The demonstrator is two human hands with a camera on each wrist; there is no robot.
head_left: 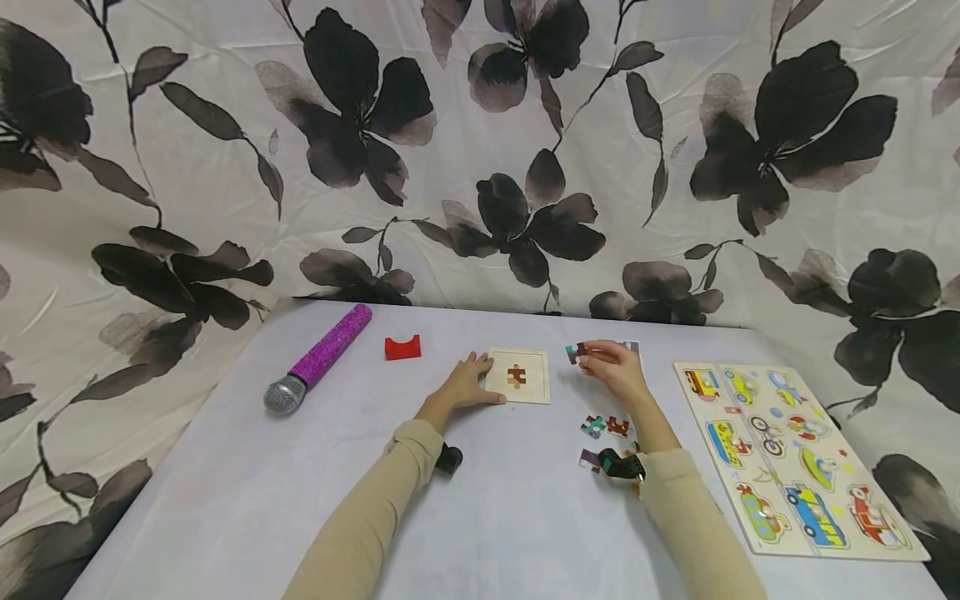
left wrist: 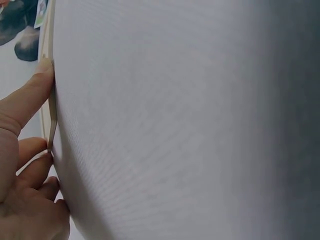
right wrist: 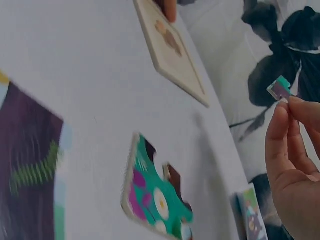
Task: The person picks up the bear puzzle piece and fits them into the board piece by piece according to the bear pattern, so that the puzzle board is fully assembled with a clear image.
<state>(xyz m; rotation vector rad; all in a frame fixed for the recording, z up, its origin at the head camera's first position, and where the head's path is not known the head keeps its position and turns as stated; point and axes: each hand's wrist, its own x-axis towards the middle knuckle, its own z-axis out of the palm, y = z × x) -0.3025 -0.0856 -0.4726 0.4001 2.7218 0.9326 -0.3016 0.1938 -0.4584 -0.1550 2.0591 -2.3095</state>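
A small square wooden puzzle tray [head_left: 530, 392] lies mid-table, with one brown jigsaw piece [head_left: 517, 377] set in its middle. My left hand [head_left: 463, 385] holds the tray at its left side, the thumb along the near edge and the fingers by the left edge; in the left wrist view the thumb [left wrist: 37, 82] presses the tray's rim. To the right of the tray, my right hand [head_left: 617, 367] pinches a jigsaw piece [right wrist: 280, 89], teal and purple, between thumb and fingertips, raised over the table. Below that hand lie loose pieces, among them a teal flowered one [right wrist: 157, 195] and a reddish-brown one [head_left: 618, 426].
A purple glitter microphone [head_left: 330, 348] and a red notched block [head_left: 402, 347] lie on the left. At the right is a large wooden vehicle puzzle board [head_left: 798, 458]. Another jigsaw piece [head_left: 589, 460] lies by my right wrist. Floral cloth [head_left: 517, 233] hangs behind the table.
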